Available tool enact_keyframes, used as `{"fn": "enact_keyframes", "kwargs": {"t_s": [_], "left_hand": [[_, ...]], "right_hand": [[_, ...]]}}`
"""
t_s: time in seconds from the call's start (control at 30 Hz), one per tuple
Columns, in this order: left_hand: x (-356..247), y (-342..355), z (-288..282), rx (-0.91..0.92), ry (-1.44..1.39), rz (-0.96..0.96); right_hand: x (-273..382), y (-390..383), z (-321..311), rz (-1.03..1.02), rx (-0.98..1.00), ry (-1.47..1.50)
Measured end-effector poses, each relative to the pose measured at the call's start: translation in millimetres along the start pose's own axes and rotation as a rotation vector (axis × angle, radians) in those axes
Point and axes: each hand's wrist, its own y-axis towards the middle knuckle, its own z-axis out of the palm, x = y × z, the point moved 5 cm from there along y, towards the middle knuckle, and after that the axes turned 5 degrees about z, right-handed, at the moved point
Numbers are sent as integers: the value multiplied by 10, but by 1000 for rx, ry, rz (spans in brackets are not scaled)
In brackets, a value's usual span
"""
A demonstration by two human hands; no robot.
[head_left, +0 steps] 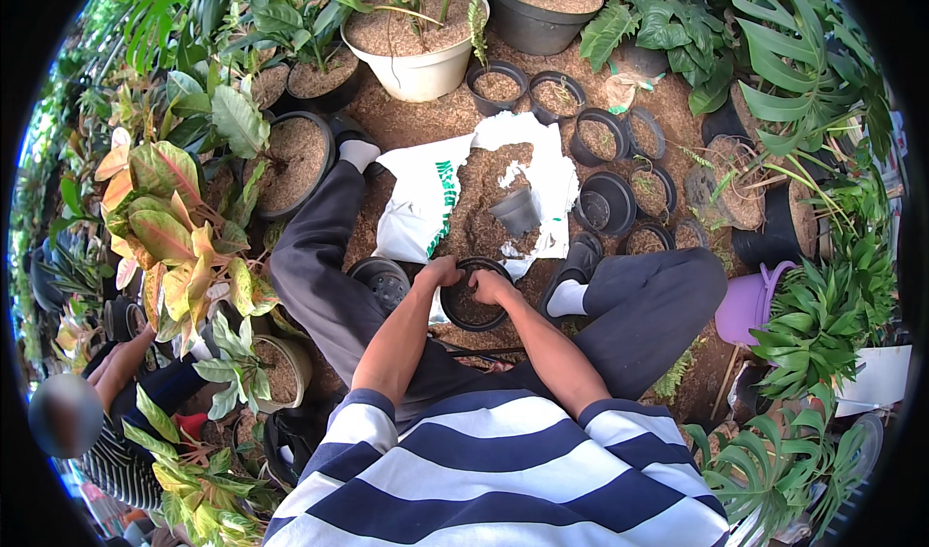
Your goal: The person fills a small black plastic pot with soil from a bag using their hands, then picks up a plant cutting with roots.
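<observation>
Between my legs stands a round black plant pot (474, 323) with dark soil in it. My left hand (442, 272) is closed at the pot's far left rim, fingers curled over the edge. Inside the far right part of the rim, my right hand (491, 287) is bent down with its fingers curled in; whatever they hold is hidden. Just beyond lies a torn white sack (411, 199), opened out, with brown soil mix (479, 184) on it. A small dark grey pot (516, 213) rests tilted in that mix.
An empty black pot (380, 282) sits by my left leg. Several small black pots, among them an empty one (607, 204), cluster right of the sack. A big white planter (416, 73) stands behind, a purple bucket (747, 305) at right. Another person (121, 363) sits at left among plants.
</observation>
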Motion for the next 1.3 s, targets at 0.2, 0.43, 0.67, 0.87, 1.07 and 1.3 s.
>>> {"fn": "enact_keyframes", "kwargs": {"t_s": [0.2,0.43,0.67,0.87,1.07,1.3], "left_hand": [[-23,3,-6,2,5,5],[-47,-32,-26,12,0,-20],[-39,-17,-17,0,15,-7],[-12,-3,-7,17,-6,-9],[-94,-15,-42,16,-23,5],[-146,23,-100,-99,-35,76]], "right_hand": [[-55,43,33,-2,5,11],[-55,46,60,-24,23,1],[-75,60,65,-24,17,14],[8,44,-79,-52,-57,73],[-78,104,-959,-156,-215,632],[-333,-882,-2273,-346,-890,749]]}}
